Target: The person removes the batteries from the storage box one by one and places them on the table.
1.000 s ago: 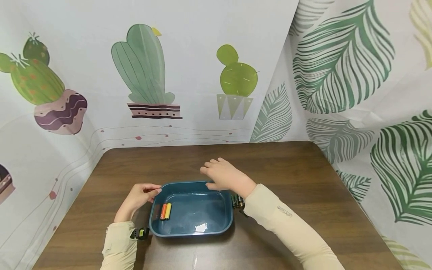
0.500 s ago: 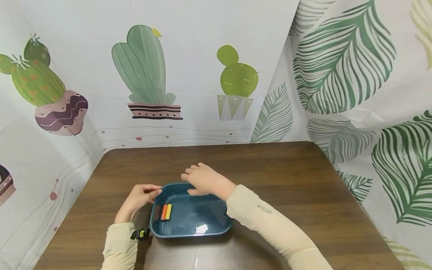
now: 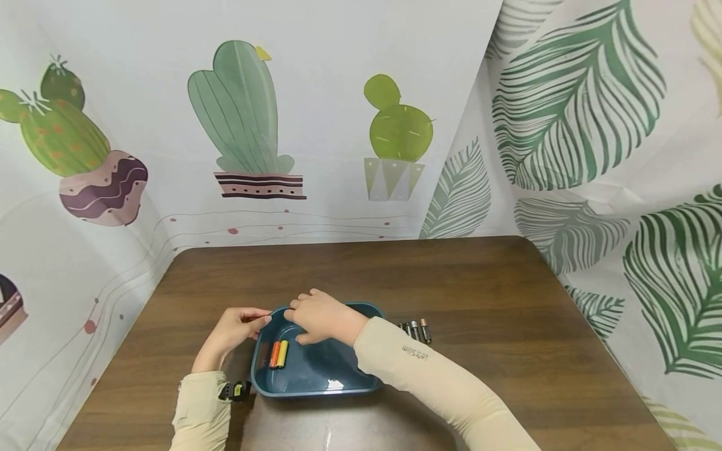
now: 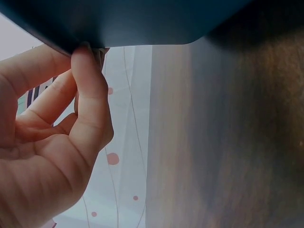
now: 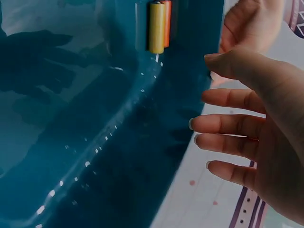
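A deep blue plastic tray stands on the table. My left hand pinches its far left corner; in the left wrist view, thumb and fingers of this left hand meet at the rim of the tray. Inside, near the left wall, an orange battery and a yellow battery lie side by side. Over the far part of the tray hovers my right hand, holding nothing. Its fingers are spread and relaxed in the right wrist view, apart from the yellow battery.
Several dark batteries lie in a row on the brown table, right of the tray and partly behind the right sleeve. A printed cloth hangs behind the table.
My right hand has moved left and a little nearer over the tray, uncovering some dark batteries on the right. The left hand and the two coloured batteries have stayed put.
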`<state>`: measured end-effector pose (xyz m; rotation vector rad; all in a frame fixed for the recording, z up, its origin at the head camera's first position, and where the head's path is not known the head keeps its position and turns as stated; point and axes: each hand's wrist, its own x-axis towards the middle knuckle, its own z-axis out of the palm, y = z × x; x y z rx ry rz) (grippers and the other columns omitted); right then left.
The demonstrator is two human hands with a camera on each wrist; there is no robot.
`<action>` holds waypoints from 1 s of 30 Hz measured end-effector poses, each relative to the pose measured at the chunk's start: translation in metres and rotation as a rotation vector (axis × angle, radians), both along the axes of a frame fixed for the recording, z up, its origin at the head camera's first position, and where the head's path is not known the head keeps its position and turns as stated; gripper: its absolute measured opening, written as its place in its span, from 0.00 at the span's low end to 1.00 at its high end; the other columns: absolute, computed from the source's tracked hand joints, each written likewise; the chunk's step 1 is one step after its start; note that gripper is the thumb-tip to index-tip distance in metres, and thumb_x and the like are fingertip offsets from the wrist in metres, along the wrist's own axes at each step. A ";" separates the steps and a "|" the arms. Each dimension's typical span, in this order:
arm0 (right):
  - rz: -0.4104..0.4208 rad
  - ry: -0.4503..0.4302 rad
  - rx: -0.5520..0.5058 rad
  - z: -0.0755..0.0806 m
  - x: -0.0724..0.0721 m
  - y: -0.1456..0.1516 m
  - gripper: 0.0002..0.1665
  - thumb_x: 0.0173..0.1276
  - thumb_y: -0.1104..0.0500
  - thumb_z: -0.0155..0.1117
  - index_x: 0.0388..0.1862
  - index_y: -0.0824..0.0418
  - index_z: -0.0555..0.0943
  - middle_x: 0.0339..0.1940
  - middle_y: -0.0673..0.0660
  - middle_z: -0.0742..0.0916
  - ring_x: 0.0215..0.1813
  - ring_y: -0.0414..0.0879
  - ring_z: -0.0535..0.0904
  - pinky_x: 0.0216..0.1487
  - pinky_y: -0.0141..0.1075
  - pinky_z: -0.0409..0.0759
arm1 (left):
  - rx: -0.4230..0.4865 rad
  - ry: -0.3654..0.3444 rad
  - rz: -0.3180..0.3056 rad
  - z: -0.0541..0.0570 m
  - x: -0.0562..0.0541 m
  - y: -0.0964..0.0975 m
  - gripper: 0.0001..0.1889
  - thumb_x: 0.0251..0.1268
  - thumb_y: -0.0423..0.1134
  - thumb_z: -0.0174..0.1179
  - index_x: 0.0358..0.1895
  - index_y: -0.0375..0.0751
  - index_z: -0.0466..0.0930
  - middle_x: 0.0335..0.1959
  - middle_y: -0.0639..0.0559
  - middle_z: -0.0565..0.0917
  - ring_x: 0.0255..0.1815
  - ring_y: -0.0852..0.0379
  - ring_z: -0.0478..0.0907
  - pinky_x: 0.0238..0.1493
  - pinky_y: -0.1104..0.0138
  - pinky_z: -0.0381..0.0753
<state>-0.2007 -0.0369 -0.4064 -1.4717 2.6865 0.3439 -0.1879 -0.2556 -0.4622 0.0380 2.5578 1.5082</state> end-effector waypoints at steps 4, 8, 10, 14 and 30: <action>-0.006 -0.012 0.037 -0.006 0.003 -0.009 0.30 0.64 0.39 0.63 0.62 0.48 0.76 0.56 0.46 0.81 0.56 0.41 0.74 0.60 0.38 0.70 | -0.003 -0.002 -0.005 0.001 0.000 0.000 0.13 0.66 0.33 0.60 0.49 0.26 0.82 0.34 0.46 0.83 0.30 0.54 0.78 0.32 0.65 0.82; -0.022 -0.039 0.069 -0.013 0.005 -0.019 0.33 0.63 0.36 0.63 0.64 0.47 0.75 0.58 0.45 0.81 0.60 0.41 0.73 0.65 0.40 0.67 | -0.009 -0.002 -0.007 0.001 -0.001 0.000 0.13 0.65 0.32 0.60 0.49 0.26 0.82 0.33 0.46 0.83 0.29 0.54 0.79 0.32 0.65 0.82; -0.031 -0.055 0.079 -0.016 0.006 -0.023 0.34 0.62 0.35 0.63 0.64 0.46 0.75 0.58 0.44 0.80 0.61 0.41 0.73 0.67 0.40 0.66 | -0.006 -0.006 -0.002 0.001 0.000 0.000 0.13 0.65 0.32 0.60 0.48 0.26 0.82 0.33 0.46 0.83 0.28 0.54 0.79 0.32 0.65 0.82; -0.032 -0.053 0.108 -0.023 0.007 -0.029 0.34 0.62 0.33 0.62 0.63 0.45 0.76 0.56 0.42 0.81 0.59 0.40 0.73 0.65 0.38 0.67 | -0.007 -0.009 -0.003 0.001 0.000 0.000 0.13 0.65 0.33 0.60 0.49 0.27 0.82 0.34 0.46 0.84 0.28 0.53 0.79 0.32 0.65 0.82; -0.022 -0.054 0.080 -0.040 0.005 -0.039 0.37 0.56 0.27 0.62 0.58 0.46 0.79 0.52 0.44 0.81 0.51 0.39 0.73 0.58 0.34 0.71 | -0.019 -0.009 -0.013 0.003 0.000 0.000 0.14 0.66 0.33 0.60 0.50 0.26 0.81 0.36 0.44 0.84 0.28 0.53 0.80 0.33 0.64 0.83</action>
